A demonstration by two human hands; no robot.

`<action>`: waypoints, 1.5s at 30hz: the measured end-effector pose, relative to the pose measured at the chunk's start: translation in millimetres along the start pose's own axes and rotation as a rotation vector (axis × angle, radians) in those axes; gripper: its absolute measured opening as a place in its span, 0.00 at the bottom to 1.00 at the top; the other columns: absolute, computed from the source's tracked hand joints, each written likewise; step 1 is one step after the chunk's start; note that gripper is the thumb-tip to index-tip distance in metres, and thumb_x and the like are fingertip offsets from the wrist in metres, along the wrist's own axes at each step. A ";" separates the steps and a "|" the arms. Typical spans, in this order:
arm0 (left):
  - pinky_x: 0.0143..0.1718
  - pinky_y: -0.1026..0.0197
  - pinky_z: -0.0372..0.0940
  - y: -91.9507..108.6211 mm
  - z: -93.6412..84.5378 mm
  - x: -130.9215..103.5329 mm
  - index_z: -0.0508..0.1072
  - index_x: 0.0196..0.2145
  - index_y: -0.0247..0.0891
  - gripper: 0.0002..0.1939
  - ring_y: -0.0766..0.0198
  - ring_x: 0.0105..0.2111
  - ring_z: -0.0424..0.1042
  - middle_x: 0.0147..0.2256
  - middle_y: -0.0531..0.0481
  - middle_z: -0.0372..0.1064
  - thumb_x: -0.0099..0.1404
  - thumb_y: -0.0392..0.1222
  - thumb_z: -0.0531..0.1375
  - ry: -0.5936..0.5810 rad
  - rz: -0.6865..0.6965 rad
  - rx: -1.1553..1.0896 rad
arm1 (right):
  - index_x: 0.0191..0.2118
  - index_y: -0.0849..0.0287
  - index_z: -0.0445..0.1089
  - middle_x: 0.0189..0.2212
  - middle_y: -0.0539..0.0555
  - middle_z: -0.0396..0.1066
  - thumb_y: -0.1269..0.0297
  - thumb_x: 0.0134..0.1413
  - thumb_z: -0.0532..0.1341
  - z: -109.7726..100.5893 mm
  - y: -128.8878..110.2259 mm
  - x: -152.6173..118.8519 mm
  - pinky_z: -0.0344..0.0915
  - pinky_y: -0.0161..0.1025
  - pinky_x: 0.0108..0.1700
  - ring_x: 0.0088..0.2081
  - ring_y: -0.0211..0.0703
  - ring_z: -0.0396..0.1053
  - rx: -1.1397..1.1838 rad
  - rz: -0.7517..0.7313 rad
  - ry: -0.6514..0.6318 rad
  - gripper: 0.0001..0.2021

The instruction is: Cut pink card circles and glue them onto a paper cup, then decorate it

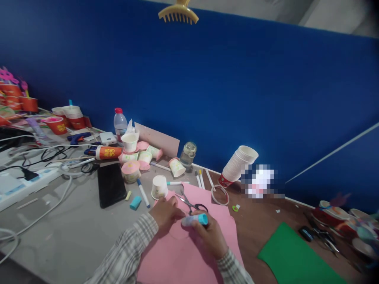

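My right hand (211, 234) is closed around a glue stick (192, 220) with a turquoise base, held low and tilted over a sheet of pink paper (166, 264). Beside it, my left hand (166, 213) rests on the pink paper with bent fingers pressed onto it; the fingertips are partly hidden. A faint curved edge, like a paper circle, shows between the hands. Just beyond them, black-handled scissors (191, 205) lie partly spread on the paper. A white paper cup (160, 187) stands at the sheet's far left corner. The turquoise cap (135, 202) lies left of it.
Left are a black phone (111, 185), a power strip (32, 179) with cables, and several pink-trimmed cups (131, 170). A glass jar (188, 154) and a leaning cup stack (239, 165) stand by the blue partition (207, 86). Green paper (296, 256) lies right.
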State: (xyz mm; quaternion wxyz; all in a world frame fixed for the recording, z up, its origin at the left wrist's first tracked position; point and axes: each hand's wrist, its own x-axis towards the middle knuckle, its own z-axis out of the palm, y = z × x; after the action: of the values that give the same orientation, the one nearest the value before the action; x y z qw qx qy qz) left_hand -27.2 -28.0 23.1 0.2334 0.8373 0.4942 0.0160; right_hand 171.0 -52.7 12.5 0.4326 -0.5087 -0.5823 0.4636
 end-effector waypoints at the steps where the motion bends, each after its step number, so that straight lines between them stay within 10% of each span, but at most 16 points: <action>1: 0.39 0.55 0.54 0.1 -0.6 -0.5 0.68 0.40 0.66 0.14 0.59 0.35 0.60 0.39 0.54 0.60 0.59 0.46 0.51 0.000 0.003 -0.017 | 0.28 0.57 0.75 0.21 0.49 0.76 0.62 0.35 0.66 3.0 1.1 -0.4 0.65 0.32 0.22 0.21 0.41 0.69 -0.050 -0.017 -0.025 0.09; 12: 0.40 0.55 0.53 -0.5 0.6 -1.0 0.70 0.38 0.60 0.14 0.61 0.34 0.62 0.38 0.54 0.60 0.58 0.42 0.52 0.012 -0.001 -0.072 | 0.23 0.58 0.73 0.16 0.46 0.71 0.62 0.36 0.65 -4.4 -3.7 -10.1 0.63 0.31 0.21 0.18 0.38 0.65 -0.081 0.074 -0.224 0.06; 19: 0.41 0.54 0.53 2.5 -2.4 -0.7 0.69 0.39 0.63 0.15 0.59 0.36 0.61 0.39 0.53 0.60 0.58 0.42 0.53 0.003 -0.006 -0.044 | 0.28 0.59 0.74 0.13 0.46 0.68 0.56 0.36 0.64 -13.1 -6.2 2.6 0.61 0.30 0.18 0.16 0.36 0.63 0.065 0.023 0.008 0.13; 29: 0.40 0.55 0.54 1.9 -1.2 -2.7 0.70 0.38 0.62 0.12 0.60 0.34 0.61 0.37 0.54 0.61 0.59 0.45 0.51 0.024 0.004 -0.034 | 0.24 0.58 0.73 0.16 0.46 0.72 0.64 0.37 0.64 4.4 -3.8 -7.9 0.63 0.30 0.21 0.19 0.38 0.66 -0.157 -0.008 -0.141 0.04; 36: 0.41 0.54 0.54 7.0 -5.3 -2.6 0.69 0.38 0.62 0.13 0.59 0.35 0.61 0.39 0.54 0.60 0.58 0.42 0.52 0.002 -0.022 -0.020 | 0.31 0.60 0.74 0.09 0.42 0.61 0.52 0.37 0.63 -14.6 -13.3 -2.2 0.54 0.28 0.14 0.12 0.32 0.54 0.144 0.067 -0.009 0.17; 45: 0.39 0.54 0.54 3.0 -4.1 -3.0 0.70 0.38 0.62 0.12 0.59 0.34 0.61 0.38 0.54 0.60 0.58 0.45 0.52 0.000 -0.007 -0.074 | 0.28 0.56 0.74 0.23 0.48 0.75 0.61 0.38 0.64 7.4 -0.5 0.2 0.67 0.32 0.26 0.24 0.41 0.70 -0.131 -0.038 -0.078 0.07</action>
State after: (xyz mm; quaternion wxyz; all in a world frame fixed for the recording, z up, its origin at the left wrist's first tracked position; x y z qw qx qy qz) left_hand -27.3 -30.2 28.6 0.2644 0.8263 0.4963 0.0334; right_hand 163.7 -53.2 11.5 0.3840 -0.5063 -0.6376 0.4355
